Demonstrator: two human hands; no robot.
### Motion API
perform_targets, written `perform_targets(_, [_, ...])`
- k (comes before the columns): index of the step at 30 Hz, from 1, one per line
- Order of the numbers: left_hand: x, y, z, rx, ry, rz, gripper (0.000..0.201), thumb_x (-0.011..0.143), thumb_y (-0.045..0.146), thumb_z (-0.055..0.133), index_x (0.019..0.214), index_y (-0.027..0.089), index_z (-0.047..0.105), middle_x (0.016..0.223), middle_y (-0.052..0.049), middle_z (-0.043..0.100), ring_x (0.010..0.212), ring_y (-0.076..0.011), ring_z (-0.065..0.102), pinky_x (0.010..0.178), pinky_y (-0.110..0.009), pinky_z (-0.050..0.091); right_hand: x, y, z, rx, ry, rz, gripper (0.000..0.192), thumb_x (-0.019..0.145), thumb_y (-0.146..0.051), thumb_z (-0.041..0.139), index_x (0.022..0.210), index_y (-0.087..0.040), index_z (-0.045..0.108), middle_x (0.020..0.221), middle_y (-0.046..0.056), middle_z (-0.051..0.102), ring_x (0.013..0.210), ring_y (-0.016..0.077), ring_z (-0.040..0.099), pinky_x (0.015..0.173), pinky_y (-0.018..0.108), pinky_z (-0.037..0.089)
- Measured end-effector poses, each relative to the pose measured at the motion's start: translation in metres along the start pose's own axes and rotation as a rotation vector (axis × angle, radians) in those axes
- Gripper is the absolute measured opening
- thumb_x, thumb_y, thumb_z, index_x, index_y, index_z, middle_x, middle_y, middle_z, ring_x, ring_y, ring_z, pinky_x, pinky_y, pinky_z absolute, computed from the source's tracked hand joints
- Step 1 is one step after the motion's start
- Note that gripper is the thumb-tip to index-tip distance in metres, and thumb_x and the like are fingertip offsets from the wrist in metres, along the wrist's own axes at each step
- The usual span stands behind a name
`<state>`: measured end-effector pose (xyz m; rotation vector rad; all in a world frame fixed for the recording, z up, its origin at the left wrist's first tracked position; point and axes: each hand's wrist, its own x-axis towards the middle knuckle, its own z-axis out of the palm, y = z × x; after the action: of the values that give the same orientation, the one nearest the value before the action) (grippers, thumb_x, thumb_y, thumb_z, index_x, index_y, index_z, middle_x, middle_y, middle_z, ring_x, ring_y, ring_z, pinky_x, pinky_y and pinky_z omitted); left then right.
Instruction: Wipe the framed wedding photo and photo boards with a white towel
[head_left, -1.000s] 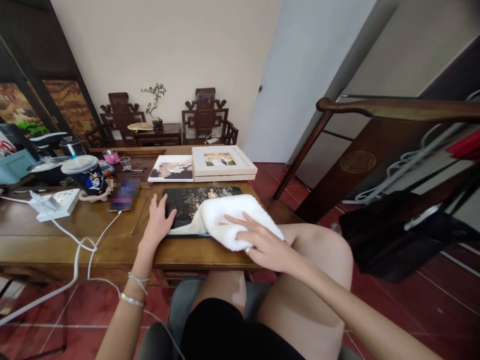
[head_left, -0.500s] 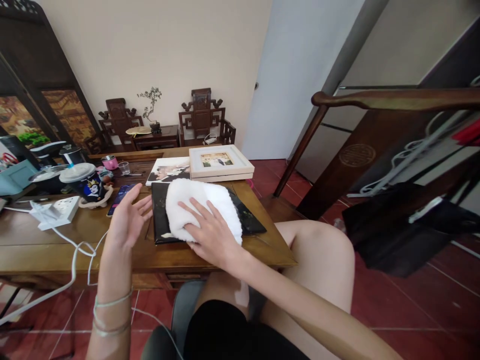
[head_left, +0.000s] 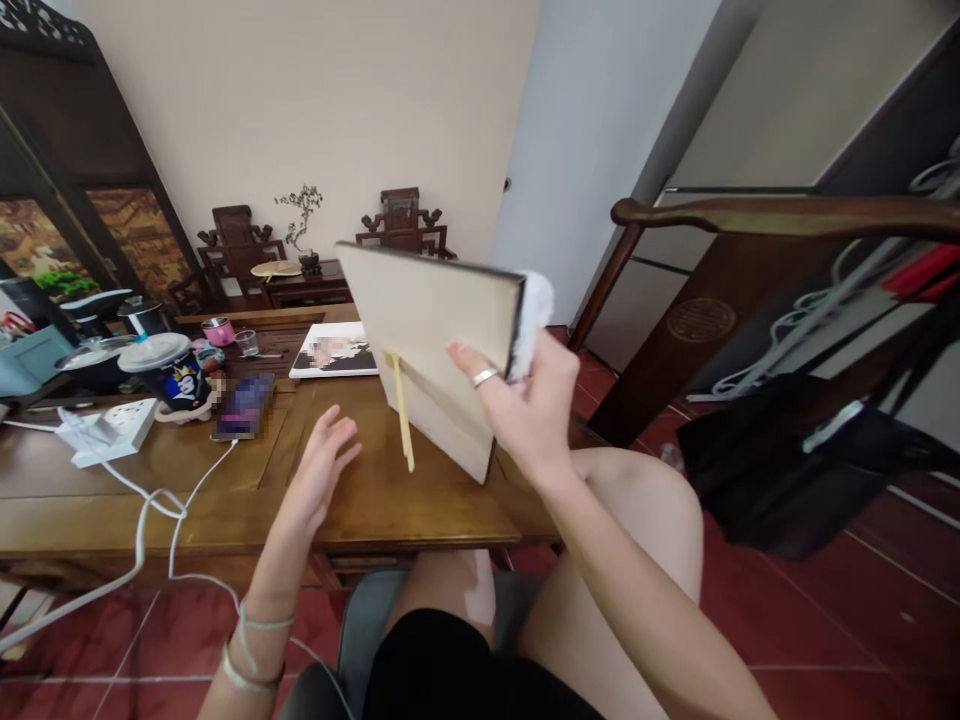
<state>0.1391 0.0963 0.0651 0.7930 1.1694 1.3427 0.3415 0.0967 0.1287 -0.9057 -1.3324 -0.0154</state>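
Observation:
A picture frame (head_left: 435, 310) stands tilted upright above the table, its plain beige back towards me and a thin dark edge around it. From that back a narrow yellow support leg (head_left: 403, 415) juts out. My right hand (head_left: 536, 410), with a ring on it, grips the frame's right edge, thumb on the back. A white towel (head_left: 537, 300) is bunched between that hand and the front side, which is hidden from me. My left hand (head_left: 326, 460) hovers left of the frame, fingers apart, touching nothing.
A white photo panel (head_left: 334, 365) lies on the wooden table (head_left: 360, 510). Leftward are a phone (head_left: 244, 405) on a charging cable, a lidded cup (head_left: 169, 375), a power strip (head_left: 112, 430) and a small glass (head_left: 246, 343). A wooden chair (head_left: 701, 320) stands at right.
My right hand has lifted the picture frame off the table and turned its back towards me, taking the towel along. My left hand has shifted right and lower. The white framed picture behind is now covered.

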Motion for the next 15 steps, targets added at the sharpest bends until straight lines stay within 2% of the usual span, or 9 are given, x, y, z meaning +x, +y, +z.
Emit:
perform_targets(2, [0.005,-0.014,0.004,-0.031,0.019,-0.074,0.058,0.084,0.018,0.065,0.137,0.019,0.042,0.136,-0.016,0.055,0.128,-0.0241,0.054,0.105,-0.037,0.047,0.006,0.007,-0.001,0.153,0.111,0.133,0.018,0.077,-0.032,0.074,0.075,-0.019,0.061,0.071,-0.001,0.062,0.069,0.0174,0.062,0.065,0.033,0.056])
perform_targets(4, [0.007,-0.025,0.008,-0.064,-0.053,-0.148,0.060,0.083,0.018,0.068,0.137,0.019,0.043,0.130,-0.016,0.060,0.118,-0.0237,0.061,0.101,-0.037,0.050,0.006,0.015,0.000,0.312,0.202,0.251,0.018,0.076,-0.030,0.074,0.085,-0.019,0.063,0.085,0.002,0.067,0.084,0.0206,0.066,0.076,0.038,0.058])
perform_targets(6, [0.008,-0.035,0.013,-0.097,-0.169,-0.168,0.047,0.083,0.023,0.070,0.126,0.018,0.053,0.123,-0.015,0.065,0.108,-0.0243,0.067,0.095,-0.037,0.053,0.001,0.023,0.002,0.443,0.276,0.374,0.023,0.076,-0.029,0.073,0.095,-0.020,0.064,0.096,0.003,0.069,0.095,0.0225,0.067,0.085,0.043,0.058])
perform_targets(7, [0.010,-0.039,0.015,-0.113,-0.185,-0.155,0.039,0.084,0.025,0.070,0.119,0.017,0.057,0.119,-0.015,0.067,0.104,-0.0243,0.068,0.092,-0.037,0.054,-0.003,0.027,0.003,0.493,0.312,0.439,0.027,0.075,-0.028,0.073,0.099,-0.020,0.064,0.099,0.003,0.069,0.099,0.0229,0.067,0.089,0.044,0.057])
perform_targets(8, [0.011,-0.044,0.016,-0.132,-0.148,-0.130,0.032,0.084,0.026,0.070,0.112,0.016,0.059,0.115,-0.015,0.069,0.100,-0.0237,0.069,0.090,-0.036,0.055,-0.008,0.030,0.004,0.536,0.347,0.503,0.031,0.073,-0.027,0.074,0.101,-0.020,0.063,0.101,0.003,0.069,0.102,0.0230,0.066,0.092,0.045,0.057])
perform_targets(10, [0.015,-0.051,0.017,-0.175,-0.001,-0.045,0.024,0.084,0.027,0.070,0.102,0.016,0.060,0.112,-0.013,0.070,0.096,-0.0211,0.069,0.087,-0.032,0.055,-0.018,0.036,0.003,0.603,0.404,0.625,0.037,0.069,-0.026,0.076,0.103,-0.019,0.063,0.103,0.003,0.070,0.105,0.0229,0.066,0.096,0.045,0.056])
perform_targets(12, [0.022,-0.054,0.015,-0.187,0.125,0.051,0.023,0.083,0.031,0.071,0.097,0.017,0.058,0.108,-0.011,0.071,0.094,-0.0191,0.069,0.084,-0.029,0.055,-0.026,0.044,0.000,0.641,0.434,0.729,0.041,0.064,-0.024,0.079,0.102,-0.018,0.063,0.103,0.004,0.071,0.105,0.0231,0.066,0.096,0.043,0.056])
perform_targets(15, [0.035,-0.048,0.004,-0.086,0.176,0.156,0.035,0.079,0.045,0.072,0.097,0.017,0.059,0.098,-0.008,0.072,0.086,-0.0196,0.069,0.075,-0.028,0.054,-0.034,0.060,-0.009,0.641,0.467,0.843,0.041,0.063,-0.027,0.078,0.099,-0.016,0.063,0.104,0.005,0.071,0.102,0.0239,0.067,0.091,0.042,0.059])
